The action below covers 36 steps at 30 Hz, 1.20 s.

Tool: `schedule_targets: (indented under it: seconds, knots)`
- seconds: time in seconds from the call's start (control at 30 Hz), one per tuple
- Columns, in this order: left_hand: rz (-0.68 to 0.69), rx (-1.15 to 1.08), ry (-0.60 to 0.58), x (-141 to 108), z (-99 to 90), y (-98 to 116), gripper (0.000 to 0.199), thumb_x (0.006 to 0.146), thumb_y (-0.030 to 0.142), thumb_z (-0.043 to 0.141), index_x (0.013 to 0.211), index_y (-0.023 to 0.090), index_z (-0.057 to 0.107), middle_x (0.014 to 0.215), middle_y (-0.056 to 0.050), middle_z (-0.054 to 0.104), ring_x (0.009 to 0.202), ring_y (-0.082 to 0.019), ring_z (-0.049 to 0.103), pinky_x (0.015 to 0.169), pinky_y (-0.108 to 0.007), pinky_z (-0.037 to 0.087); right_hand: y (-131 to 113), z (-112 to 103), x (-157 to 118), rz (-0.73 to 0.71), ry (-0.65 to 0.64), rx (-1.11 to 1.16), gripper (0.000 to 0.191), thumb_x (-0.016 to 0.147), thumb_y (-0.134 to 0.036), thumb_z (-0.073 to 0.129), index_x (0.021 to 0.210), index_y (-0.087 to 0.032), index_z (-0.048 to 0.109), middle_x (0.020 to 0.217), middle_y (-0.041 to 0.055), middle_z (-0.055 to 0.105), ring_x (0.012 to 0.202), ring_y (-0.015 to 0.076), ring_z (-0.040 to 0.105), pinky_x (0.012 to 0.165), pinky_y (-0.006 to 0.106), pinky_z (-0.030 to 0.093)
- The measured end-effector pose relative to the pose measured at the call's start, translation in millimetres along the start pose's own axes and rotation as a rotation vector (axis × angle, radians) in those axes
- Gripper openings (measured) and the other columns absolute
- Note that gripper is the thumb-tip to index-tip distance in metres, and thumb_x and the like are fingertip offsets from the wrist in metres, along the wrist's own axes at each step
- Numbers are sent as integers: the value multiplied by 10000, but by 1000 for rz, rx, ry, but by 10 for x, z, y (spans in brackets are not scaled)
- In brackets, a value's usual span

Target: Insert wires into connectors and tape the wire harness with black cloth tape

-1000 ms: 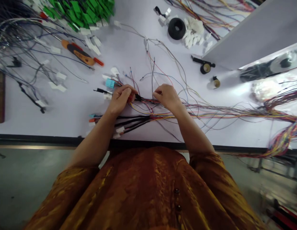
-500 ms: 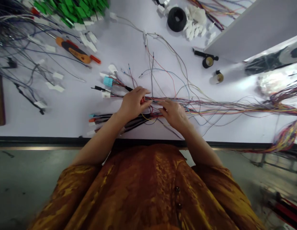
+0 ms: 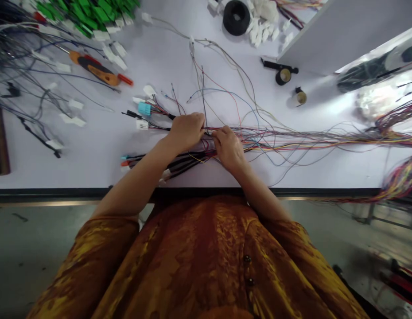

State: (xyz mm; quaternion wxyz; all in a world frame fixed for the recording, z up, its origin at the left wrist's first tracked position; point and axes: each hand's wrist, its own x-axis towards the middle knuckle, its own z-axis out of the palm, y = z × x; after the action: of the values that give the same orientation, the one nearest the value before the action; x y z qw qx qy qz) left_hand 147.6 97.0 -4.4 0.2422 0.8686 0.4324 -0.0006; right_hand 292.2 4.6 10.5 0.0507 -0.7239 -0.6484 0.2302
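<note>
A long bundle of thin coloured wires (image 3: pixel 292 138) runs across the white table from the right to both hands. My left hand (image 3: pixel 188 130) has its fingers closed around the upper strand of the bundle. Close beside it, my right hand (image 3: pixel 228 146) pinches the same wires with thumb and fingertips. Left of the hands lie the wire ends, with a light blue connector (image 3: pixel 144 108) and a white connector (image 3: pixel 142 124). Black-sleeved branches (image 3: pixel 186 164) spread below my left hand, nearer the table edge. Loose thin wires loop above the hands.
An orange and black screwdriver (image 3: pixel 95 68) lies at upper left, near green connectors (image 3: pixel 99 15) and tangled wires. A black tape roll (image 3: pixel 236 17) sits among white pieces at the top. Two small rolls (image 3: pixel 283 76) lie by a white panel (image 3: pixel 322 40) at right.
My hands have come closer together on the wires, and the fingers of both are more closed. The red item seen at my left fingertips is now hidden. The whole view has shifted slightly.
</note>
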Motion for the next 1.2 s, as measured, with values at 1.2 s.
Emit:
schedule_targets:
  seconds: [1.2]
  knots:
    - [44, -213, 172, 22, 176, -128, 73, 863, 167, 571, 923, 183, 609, 1007, -120, 660, 958, -281, 607, 809, -366, 425, 337, -98, 107, -174, -4, 518, 242, 920, -343, 536, 812, -186, 685, 725, 2, 586, 730, 152, 532, 766, 300, 448]
